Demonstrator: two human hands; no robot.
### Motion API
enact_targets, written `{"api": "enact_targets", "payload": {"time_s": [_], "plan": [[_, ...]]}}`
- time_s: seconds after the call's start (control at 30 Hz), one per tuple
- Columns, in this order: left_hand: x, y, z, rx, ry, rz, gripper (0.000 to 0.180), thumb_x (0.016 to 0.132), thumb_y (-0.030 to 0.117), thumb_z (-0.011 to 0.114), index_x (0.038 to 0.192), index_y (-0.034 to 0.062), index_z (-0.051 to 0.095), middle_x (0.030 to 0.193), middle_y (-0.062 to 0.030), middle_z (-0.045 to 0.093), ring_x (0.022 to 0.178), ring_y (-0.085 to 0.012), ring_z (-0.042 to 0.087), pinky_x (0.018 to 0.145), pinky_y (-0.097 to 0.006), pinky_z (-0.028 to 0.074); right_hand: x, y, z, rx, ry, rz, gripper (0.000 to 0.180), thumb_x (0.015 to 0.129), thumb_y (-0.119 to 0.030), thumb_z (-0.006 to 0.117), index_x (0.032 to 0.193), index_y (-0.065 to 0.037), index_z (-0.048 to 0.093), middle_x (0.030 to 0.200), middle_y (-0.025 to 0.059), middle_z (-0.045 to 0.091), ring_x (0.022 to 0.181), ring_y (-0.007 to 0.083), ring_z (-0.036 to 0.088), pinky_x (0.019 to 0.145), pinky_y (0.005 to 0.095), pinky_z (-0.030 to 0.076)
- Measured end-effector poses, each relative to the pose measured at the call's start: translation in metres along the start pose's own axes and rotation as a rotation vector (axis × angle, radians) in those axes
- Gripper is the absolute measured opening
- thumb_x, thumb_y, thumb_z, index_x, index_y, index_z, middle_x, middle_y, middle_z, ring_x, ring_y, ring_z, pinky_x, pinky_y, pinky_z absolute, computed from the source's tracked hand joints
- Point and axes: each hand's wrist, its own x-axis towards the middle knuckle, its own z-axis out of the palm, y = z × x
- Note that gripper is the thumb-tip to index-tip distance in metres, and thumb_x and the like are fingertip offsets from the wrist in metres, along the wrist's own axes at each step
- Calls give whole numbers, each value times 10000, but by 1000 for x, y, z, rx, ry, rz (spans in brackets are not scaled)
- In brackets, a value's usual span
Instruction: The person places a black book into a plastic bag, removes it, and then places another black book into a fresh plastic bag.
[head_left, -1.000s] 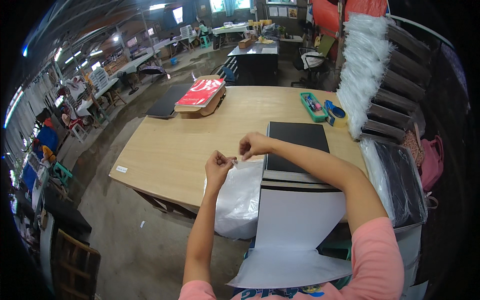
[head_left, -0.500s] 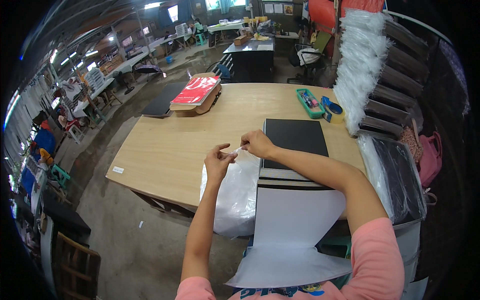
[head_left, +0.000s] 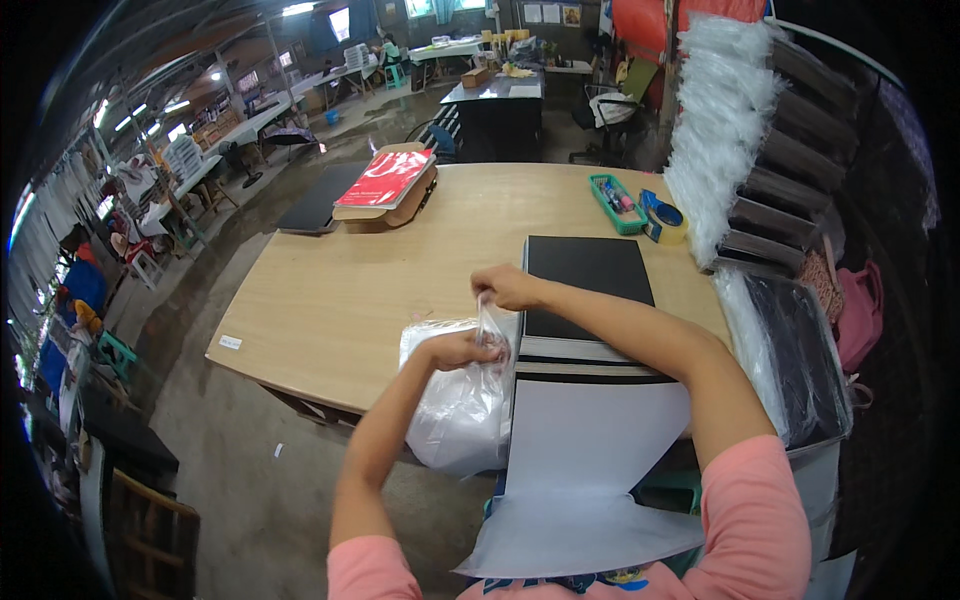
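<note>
A clear plastic bag (head_left: 455, 405) hangs over the near table edge, gripped at its mouth by the left hand (head_left: 462, 350) and right hand (head_left: 505, 287). A flat cardboard box (head_left: 385, 190) with a red-and-white top lies at the far left. A small white label (head_left: 230, 342) sits at the near-left corner.

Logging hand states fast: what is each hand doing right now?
Left hand: closed, gripping the clear, crinkled plastic bag near its top.
Right hand: closed, pinching the same bag's upper edge.
</note>
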Motion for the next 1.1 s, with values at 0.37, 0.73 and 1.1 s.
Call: {"api": "enact_targets", "payload": {"time_s": [0.37, 0.73, 1.1], "plan": [[-145, 83, -27, -751, 444, 709, 479, 865, 411, 587, 1126, 8, 579, 1043, -120, 621, 854, -230, 574, 776, -343, 463, -37, -130, -79, 680, -827, -532, 366, 855, -297, 633, 938, 59, 627, 773, 161, 662, 733, 267, 667, 660, 371, 535], [-125, 74, 156, -447, -421, 359, 362, 834, 321, 645, 1054, 42, 580, 864, -72, 599, 747, -181, 571, 652, -301, 434, -284, -150, -14, 1051, -394, -687, 324, 760, -282, 739, 929, -18, 662, 751, 155, 639, 634, 222, 618, 543, 364, 463], [-120, 81, 174, -60, 493, 371, 269, 802, 232, 704, 983, 75, 582, 686, -23, 578, 639, -133, 568, 528, -258, 406, -403, -119, 50, 1267, 551, -72, 162, 705, -74, 727, 861, -58, 688, 711, 136, 597, 560, 160, 507, 542, 345, 404]]}}
